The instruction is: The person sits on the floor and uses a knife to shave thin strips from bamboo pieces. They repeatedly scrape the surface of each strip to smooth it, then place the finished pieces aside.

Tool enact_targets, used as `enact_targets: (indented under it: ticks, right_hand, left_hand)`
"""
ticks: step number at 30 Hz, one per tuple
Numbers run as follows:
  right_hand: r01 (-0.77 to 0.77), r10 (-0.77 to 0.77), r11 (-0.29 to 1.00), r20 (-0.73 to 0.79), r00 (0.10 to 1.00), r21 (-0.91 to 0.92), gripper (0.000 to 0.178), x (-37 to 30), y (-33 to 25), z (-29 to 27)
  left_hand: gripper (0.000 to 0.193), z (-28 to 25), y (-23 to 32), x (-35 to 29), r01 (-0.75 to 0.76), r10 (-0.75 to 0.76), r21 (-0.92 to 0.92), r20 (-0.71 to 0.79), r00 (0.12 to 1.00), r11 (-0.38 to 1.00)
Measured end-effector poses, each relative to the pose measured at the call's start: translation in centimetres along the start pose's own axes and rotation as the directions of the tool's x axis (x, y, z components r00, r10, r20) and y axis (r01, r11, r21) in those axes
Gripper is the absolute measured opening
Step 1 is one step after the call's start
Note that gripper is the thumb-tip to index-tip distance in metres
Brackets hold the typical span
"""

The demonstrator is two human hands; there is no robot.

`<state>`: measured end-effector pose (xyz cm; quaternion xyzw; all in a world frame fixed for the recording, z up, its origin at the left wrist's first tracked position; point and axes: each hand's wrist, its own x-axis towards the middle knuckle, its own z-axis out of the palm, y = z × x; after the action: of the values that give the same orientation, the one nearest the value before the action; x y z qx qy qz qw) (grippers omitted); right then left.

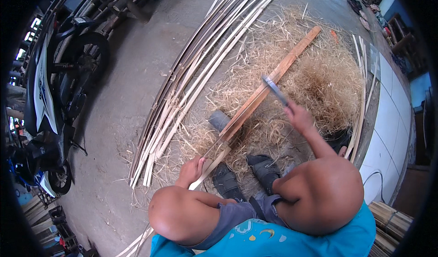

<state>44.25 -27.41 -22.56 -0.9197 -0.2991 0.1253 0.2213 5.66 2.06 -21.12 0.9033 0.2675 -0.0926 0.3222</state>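
Observation:
My right hand (299,118) is closed around the handle of a knife (275,90). Its grey blade lies across a long wooden board (292,58), which slants from far right toward my left knee. Close to the board's near end, my left hand (191,169) pinches the end of a thin bamboo strip (213,146) that runs up along the board. A grey cylindrical block (220,120) sits beneath the board's near part. Another pale strip (210,168) passes beside my left hand toward my feet.
Curly shavings (324,86) cover the floor around the board. Long bamboo strips (196,70) lie in a bundle to the left, with more strips (360,102) at the right by a white tiled ledge (388,120). A motorcycle (54,88) stands far left. My sandalled feet (264,168) are near the board.

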Motion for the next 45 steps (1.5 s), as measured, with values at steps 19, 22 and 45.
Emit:
enact_targets:
  ticks: [19,22,45]
  right_hand:
    - [0.021,-0.063,0.956,0.136,0.989,0.294,0.039,-2.1,-4.6,1.7]
    - [0.006,-0.013,0.996,0.085,0.996,0.085,0.038,-2.0,0.2,0.5]
    - [-0.112,0.109,0.990,0.039,0.993,0.086,0.044,-0.7,-1.7,-1.0]
  left_hand:
    - [0.059,2.5,-0.8,1.2,0.370,-0.123,-0.555,0.430,0.894,0.745]
    - [0.055,0.5,0.4,0.5,0.498,-0.163,-0.522,0.560,0.812,0.692]
    - [0.050,-2.5,-5.8,-10.9,0.751,-0.287,-0.537,0.703,0.650,0.385]
